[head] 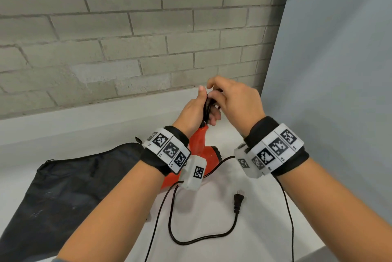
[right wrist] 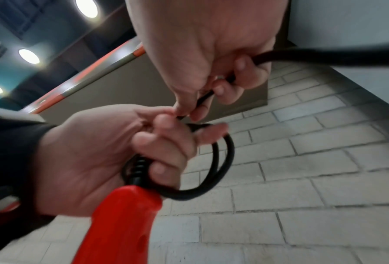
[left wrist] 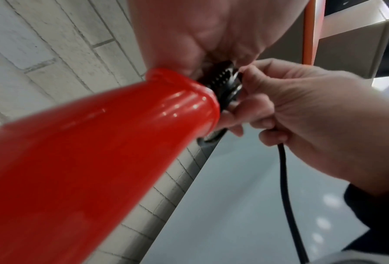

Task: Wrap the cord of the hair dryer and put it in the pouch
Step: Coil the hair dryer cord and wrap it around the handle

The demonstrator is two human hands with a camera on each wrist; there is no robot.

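Hair dryer (head: 203, 149) stands on the white surface (head: 212, 219), its cord (head: 191, 238) part-coiled at the handle end. Left hand (head: 196, 111) clutches those loops; right hand (head: 235, 100) pinches the next stretch. Slack trails to the plug (head: 238, 202), so loops could spring loose if grip eases. Black pouch (head: 63, 187) lies left.

A red hair dryer (head: 206, 153) stands handle-up on a white table, its black cord (head: 203, 238) coiled in small loops at the handle's end, the remainder trailing across the tabletop to the plug (head: 238, 202). A black zippered pouch (head: 70, 187) lies flat just beside it.
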